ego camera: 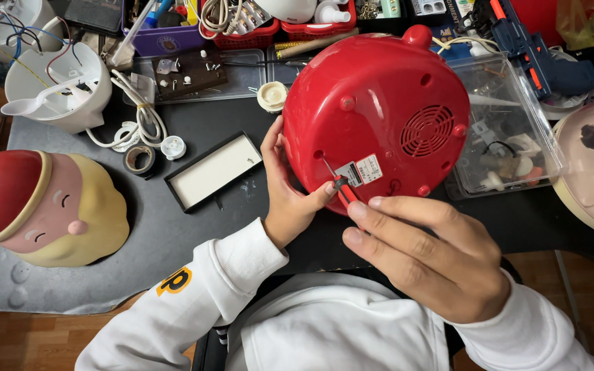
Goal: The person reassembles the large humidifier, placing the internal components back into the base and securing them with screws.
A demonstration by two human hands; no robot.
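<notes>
Red appliance shell (379,117) sits tilted, underside up, at the mat's (139,233) near edge. Our left hand (287,185) grips its rim; right hand (421,254) pinches a small screwdriver (342,189) in a screw hole. Likely light, stiff, slick plastic: we'd hold the rim.

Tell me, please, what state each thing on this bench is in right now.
red appliance: upside down, base facing up.
screwdriver: tip set in a base hole.
right hand: holding the screwdriver.
left hand: steadying the appliance's rim.
shallow black tray: open, nearly empty.
clear plastic box: open, holding parts.
</notes>
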